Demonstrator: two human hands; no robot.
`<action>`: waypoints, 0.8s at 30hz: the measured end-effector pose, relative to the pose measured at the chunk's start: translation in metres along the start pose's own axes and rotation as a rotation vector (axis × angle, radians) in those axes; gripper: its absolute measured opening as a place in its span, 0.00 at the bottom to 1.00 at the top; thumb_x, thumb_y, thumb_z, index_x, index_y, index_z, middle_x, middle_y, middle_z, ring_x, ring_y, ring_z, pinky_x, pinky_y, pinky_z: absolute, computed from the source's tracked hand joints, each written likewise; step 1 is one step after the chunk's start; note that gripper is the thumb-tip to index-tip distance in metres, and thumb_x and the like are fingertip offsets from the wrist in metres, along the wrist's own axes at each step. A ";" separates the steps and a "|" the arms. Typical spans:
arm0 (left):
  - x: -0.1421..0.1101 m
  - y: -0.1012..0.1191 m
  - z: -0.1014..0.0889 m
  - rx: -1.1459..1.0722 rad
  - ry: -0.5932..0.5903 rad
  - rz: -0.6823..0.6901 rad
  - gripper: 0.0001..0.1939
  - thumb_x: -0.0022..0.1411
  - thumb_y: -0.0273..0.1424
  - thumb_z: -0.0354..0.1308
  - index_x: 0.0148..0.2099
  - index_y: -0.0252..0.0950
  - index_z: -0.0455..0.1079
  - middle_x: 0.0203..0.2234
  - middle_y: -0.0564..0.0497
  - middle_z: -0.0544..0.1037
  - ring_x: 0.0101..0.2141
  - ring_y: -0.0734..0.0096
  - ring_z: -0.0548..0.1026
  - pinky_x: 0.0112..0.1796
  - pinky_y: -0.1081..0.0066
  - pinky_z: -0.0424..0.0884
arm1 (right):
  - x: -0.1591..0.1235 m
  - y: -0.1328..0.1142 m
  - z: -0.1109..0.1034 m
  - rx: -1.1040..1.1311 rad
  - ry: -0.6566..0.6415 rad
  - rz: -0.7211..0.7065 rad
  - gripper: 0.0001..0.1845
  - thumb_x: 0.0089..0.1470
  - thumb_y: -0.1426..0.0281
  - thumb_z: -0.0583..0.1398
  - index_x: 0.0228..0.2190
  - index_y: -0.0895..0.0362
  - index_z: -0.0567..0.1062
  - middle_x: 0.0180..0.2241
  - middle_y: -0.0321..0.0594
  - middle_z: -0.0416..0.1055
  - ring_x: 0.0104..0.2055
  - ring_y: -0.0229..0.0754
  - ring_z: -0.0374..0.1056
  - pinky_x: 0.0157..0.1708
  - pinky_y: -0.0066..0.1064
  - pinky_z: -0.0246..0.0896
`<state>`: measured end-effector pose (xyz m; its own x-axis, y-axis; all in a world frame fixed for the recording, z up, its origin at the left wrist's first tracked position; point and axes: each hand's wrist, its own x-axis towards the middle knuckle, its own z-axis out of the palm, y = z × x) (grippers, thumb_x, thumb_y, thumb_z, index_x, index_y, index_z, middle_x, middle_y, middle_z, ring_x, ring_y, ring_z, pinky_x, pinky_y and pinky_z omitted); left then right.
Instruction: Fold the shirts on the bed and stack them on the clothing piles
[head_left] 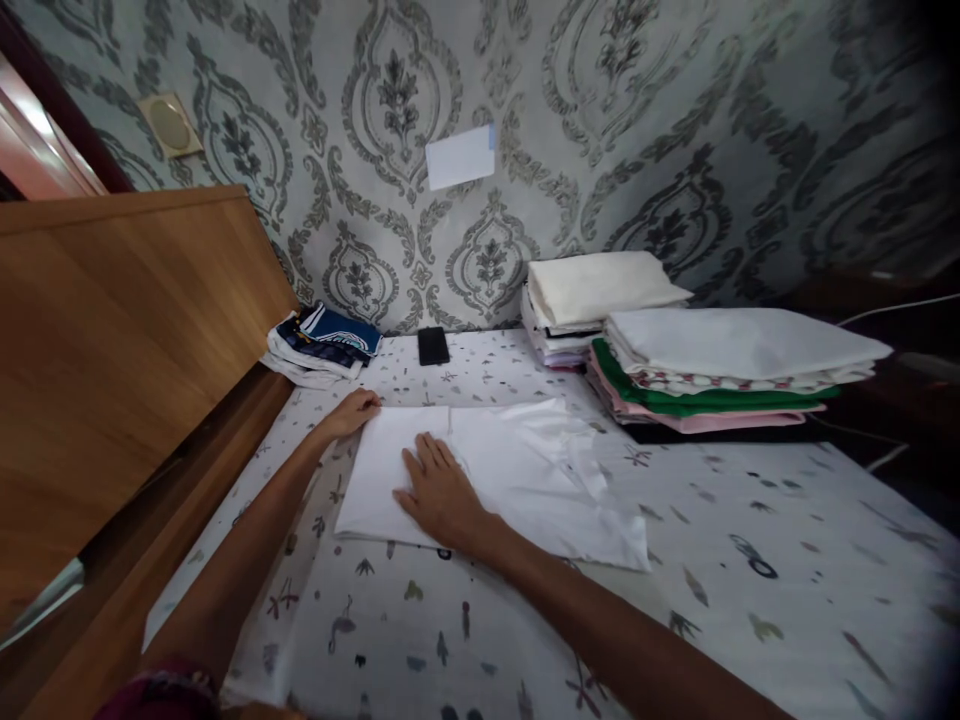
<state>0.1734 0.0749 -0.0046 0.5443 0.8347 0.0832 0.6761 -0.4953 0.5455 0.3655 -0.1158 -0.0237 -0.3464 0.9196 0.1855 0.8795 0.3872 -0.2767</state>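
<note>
Where right hand rests, white cloth underneath

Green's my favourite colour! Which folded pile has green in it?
The rightmost, white-topped pile; a green layer shows in its side. The cream-topped pile and blue-topped pile show none.

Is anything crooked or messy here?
Yes: the white cloth under the right hand is crumpled at its right end, while its left end lies flat. The white rectangle on the wall looks tilted.
</note>
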 end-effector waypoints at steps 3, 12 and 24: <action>0.005 -0.007 -0.003 0.015 -0.063 0.029 0.12 0.55 0.39 0.55 0.33 0.36 0.71 0.31 0.50 0.71 0.34 0.65 0.69 0.41 0.64 0.69 | 0.000 0.001 0.000 0.003 0.006 -0.005 0.34 0.65 0.58 0.52 0.62 0.70 0.63 0.67 0.64 0.50 0.71 0.59 0.42 0.68 0.49 0.41; 0.019 -0.006 -0.003 0.137 -0.111 0.081 0.25 0.62 0.50 0.48 0.26 0.38 0.72 0.33 0.47 0.72 0.40 0.61 0.69 0.48 0.62 0.65 | 0.001 0.002 0.000 0.010 0.003 -0.009 0.34 0.65 0.57 0.52 0.62 0.70 0.63 0.67 0.63 0.50 0.71 0.59 0.42 0.68 0.49 0.41; -0.004 0.000 -0.002 0.276 0.178 -0.093 0.16 0.65 0.42 0.50 0.33 0.36 0.69 0.39 0.42 0.72 0.49 0.53 0.66 0.55 0.53 0.61 | 0.002 0.001 0.001 0.010 -0.031 0.004 0.34 0.65 0.57 0.50 0.62 0.69 0.62 0.68 0.62 0.48 0.72 0.58 0.40 0.68 0.49 0.38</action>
<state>0.1707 0.0720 -0.0032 0.3949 0.8964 0.2013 0.8409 -0.4409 0.3137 0.3648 -0.1134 -0.0246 -0.3529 0.9228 0.1546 0.8776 0.3838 -0.2871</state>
